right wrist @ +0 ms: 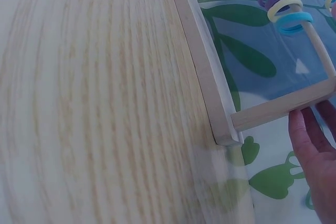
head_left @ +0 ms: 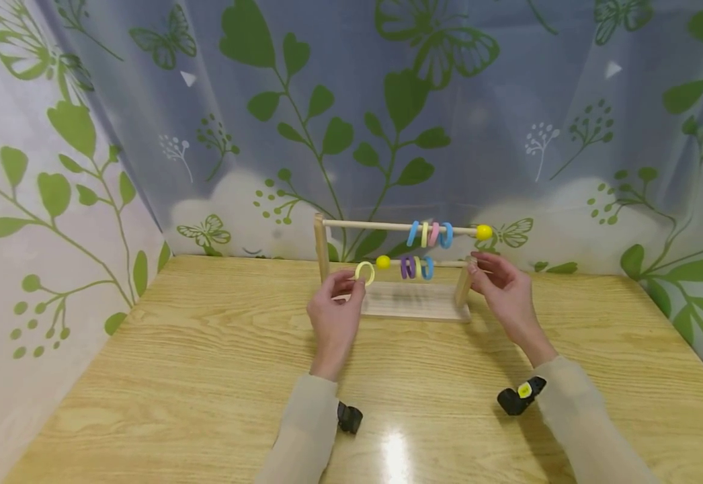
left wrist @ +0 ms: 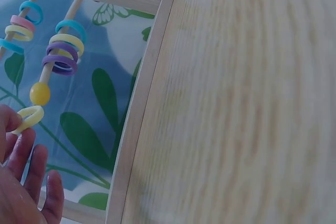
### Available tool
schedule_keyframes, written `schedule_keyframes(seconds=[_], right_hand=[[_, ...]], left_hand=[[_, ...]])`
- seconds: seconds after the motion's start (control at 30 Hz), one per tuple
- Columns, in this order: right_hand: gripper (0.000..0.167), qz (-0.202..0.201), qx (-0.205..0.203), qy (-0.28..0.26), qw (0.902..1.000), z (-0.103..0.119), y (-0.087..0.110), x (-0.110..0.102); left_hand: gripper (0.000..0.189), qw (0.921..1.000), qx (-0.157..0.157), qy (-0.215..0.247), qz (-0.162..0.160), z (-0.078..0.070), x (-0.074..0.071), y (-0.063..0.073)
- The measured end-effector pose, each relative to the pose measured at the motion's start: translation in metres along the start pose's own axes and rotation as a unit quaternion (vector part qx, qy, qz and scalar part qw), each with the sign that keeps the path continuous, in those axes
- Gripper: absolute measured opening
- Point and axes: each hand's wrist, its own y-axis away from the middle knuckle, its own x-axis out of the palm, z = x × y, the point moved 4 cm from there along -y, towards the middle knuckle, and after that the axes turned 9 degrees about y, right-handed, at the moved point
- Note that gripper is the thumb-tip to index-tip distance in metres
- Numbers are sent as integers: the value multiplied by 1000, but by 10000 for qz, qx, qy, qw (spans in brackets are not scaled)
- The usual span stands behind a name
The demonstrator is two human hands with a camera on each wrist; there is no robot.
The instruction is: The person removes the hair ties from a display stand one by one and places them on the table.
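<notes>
My left hand [head_left: 335, 312] pinches a pale yellow ring [head_left: 365, 273] between thumb and fingertips. The ring is just left of the yellow ball [head_left: 383, 262] at the free end of the lower rod; in the left wrist view a small gap separates ring [left wrist: 30, 119] and ball [left wrist: 40, 94]. Purple, yellow and blue rings [head_left: 427, 267] hang on that rod. My right hand [head_left: 505, 292] grips the top of the short right post [head_left: 464, 286] of the wooden rack, thumb in front. In the right wrist view its fingers [right wrist: 300, 135] touch the post's outer side.
The rack's upper rod [head_left: 366, 225] runs from the taller left post [head_left: 321, 249] to a yellow end ball [head_left: 484, 232], carrying blue, yellow and pink rings [head_left: 434, 234]. Its flat base [head_left: 412, 302] stands on the wood-grain table [head_left: 206, 363]. A leaf-patterned curtain [head_left: 339, 134] hangs behind.
</notes>
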Motion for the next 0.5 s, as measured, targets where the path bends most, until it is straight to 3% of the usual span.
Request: schedule_keyframes(seconds=[0.2,0.5], right_hand=[[43,36,61,55,10000,0,-1,-1],[45,58,19,168,9998,0,0,0]], left_hand=[[12,10000,-6,54,73,3,-1,1],[11,9988,-357,-41,343,6,-11,4]])
